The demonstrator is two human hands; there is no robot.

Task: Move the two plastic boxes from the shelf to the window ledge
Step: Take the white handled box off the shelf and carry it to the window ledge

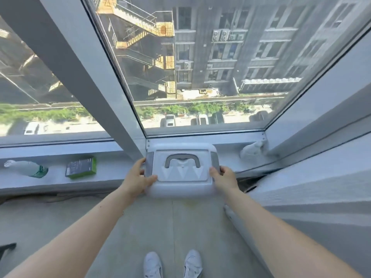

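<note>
A translucent white plastic box (181, 171) with a grey handle on its lid and grey side clasps is at the window ledge (112, 173), by the corner where the window frames meet. Its front part overhangs the ledge's edge. My left hand (137, 177) grips the box's left side at the clasp, thumb over the lid. My right hand (223, 176) grips the right side the same way. Whether the box rests fully on the ledge I cannot tell. No second box and no shelf are in view.
On the ledge to the left lie a green-and-black carton (81, 167) and a plastic bottle (27, 169) on its side. A white crumpled object (252, 150) sits in the right corner. A thick window post (96, 81) rises behind the box. My shoes (172, 264) stand on grey floor.
</note>
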